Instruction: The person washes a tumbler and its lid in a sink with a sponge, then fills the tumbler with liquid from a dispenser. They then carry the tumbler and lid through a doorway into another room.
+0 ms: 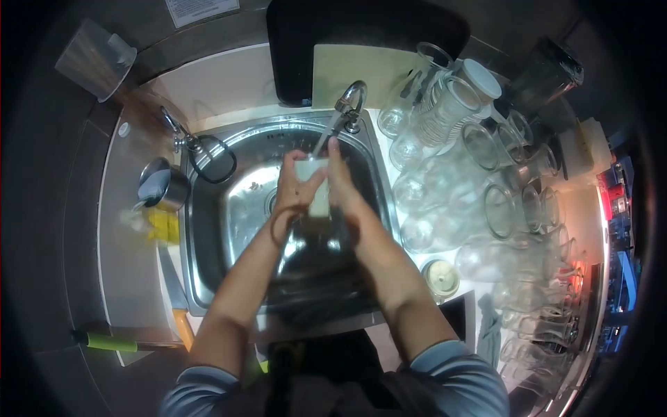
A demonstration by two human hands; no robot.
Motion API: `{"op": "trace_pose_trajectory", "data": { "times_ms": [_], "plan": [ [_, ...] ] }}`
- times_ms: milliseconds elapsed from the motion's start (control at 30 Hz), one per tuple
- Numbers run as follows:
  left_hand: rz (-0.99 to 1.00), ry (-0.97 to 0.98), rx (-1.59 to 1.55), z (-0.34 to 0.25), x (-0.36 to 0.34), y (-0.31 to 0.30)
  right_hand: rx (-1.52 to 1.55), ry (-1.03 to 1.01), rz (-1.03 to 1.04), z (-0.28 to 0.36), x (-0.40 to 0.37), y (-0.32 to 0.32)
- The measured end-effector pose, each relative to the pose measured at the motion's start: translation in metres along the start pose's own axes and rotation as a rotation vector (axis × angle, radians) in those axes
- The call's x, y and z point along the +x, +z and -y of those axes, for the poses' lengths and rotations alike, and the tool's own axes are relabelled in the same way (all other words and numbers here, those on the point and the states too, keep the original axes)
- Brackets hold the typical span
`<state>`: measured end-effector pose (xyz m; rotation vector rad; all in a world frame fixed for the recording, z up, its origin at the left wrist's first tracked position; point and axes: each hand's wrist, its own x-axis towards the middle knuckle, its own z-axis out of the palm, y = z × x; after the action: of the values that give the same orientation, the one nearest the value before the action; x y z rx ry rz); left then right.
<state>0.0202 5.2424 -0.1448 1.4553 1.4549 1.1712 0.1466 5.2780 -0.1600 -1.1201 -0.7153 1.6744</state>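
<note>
1. Hands: together, with the pale item held between your left hand and right hand. Blur prevents identifying it.
2. Position: the item is above the sink, below the tap. Water runs down towards your fingers.
3. Step in hand: judged to be rinsing or wetting the item.
4. Requirement: in my judgement, any turn of the item calls for a secure grip from both hands, since wet surfaces may slip, and for keeping it within the stream.
5. Surroundings: glassware stands close together right of the sink. On the left are a steel cup, a yellow cloth and a knife.
</note>
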Motion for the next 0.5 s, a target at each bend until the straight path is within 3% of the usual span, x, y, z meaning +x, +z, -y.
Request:
{"op": "trace_pose_trajectory", "data": {
  "times_ms": [100, 133, 167, 200, 233, 333, 467, 500],
  "plan": [
    [-0.344, -0.089, -0.062, 0.028, 0.018, 0.003, -0.406, -0.410, 0.055, -0.037, -0.020, 0.016],
    [-0.343, -0.166, -0.399, 0.033, 0.021, 0.002, -0.486, -0.494, 0.112, -0.032, -0.041, 0.022],
    [-0.293, -0.194, -0.303, 0.029, 0.020, -0.003, -0.568, -0.573, 0.175, -0.025, -0.056, 0.026],
    [-0.243, -0.225, -0.202, 0.024, 0.015, -0.011, -0.534, -0.470, 0.269, -0.017, -0.055, 0.019],
    [-0.187, -0.247, -0.097, 0.020, 0.015, -0.018, -0.624, -0.508, 0.294, -0.015, -0.055, 0.013],
    [-0.130, -0.017, 0.154, 0.055, 0.020, -0.018, -0.782, -0.580, 0.239, -0.061, -0.032, -0.024],
    [0.073, 0.519, 0.170, 0.032, 0.031, -0.034, -0.316, -0.023, 0.405, -0.023, -0.059, -0.029],
    [0.176, 0.347, 0.054, 0.021, 0.027, -0.039, -0.143, 0.076, 0.413, -0.016, -0.073, -0.030]
  ]
}}
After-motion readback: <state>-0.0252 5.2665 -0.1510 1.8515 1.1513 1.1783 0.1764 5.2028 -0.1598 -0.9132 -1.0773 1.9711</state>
